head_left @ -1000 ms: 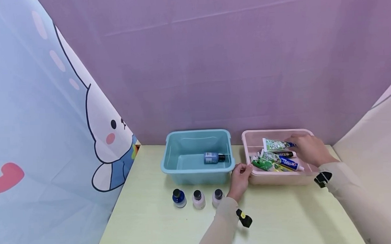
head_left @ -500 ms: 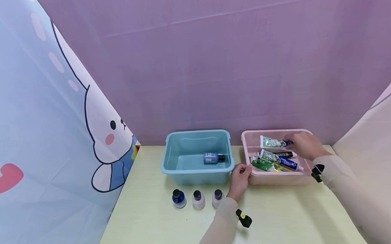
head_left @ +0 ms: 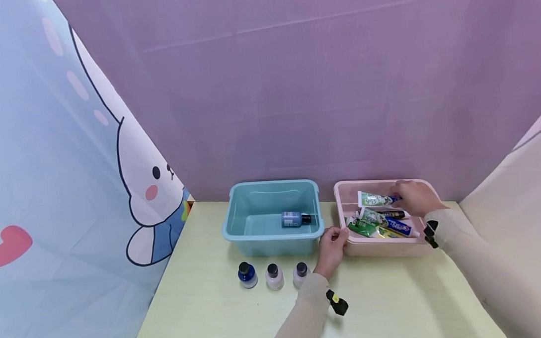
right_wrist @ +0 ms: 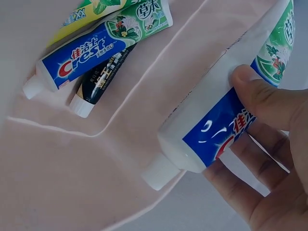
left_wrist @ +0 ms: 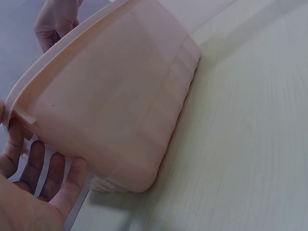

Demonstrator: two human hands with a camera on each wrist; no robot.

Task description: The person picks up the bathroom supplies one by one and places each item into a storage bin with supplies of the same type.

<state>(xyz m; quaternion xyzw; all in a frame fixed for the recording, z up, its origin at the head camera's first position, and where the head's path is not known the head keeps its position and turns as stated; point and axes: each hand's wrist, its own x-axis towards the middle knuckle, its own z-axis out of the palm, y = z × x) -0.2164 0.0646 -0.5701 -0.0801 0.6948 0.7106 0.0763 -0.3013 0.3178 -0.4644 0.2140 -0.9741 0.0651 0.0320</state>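
My right hand [head_left: 416, 197] pinches a toothpaste tube [head_left: 373, 199] between thumb and fingers, over the back part of the pink bin [head_left: 389, 248]. In the right wrist view this blue, white and green tube [right_wrist: 211, 120] tilts with its white cap toward the lower left. Below it in the bin lie a similar toothpaste tube [right_wrist: 91, 55], a black one [right_wrist: 103, 79] and a yellow-green one [right_wrist: 79, 19]. At the bin's front left corner my left hand [head_left: 331, 251] grips the rim; in the left wrist view its fingers curl against the pink wall [left_wrist: 106, 96].
A blue bin [head_left: 273, 244] stands left of the pink one, with a blue bottle [head_left: 292, 219] lying inside. In front of it stand a dark blue bottle [head_left: 248, 276] and two pale bottles, one in the middle [head_left: 275, 278]. A purple cloth [head_left: 294, 88] hangs behind the table.
My right hand has moved a little to the left over the pink bin, carrying the toothpaste tube with it. The left hand stays at the bin's corner.
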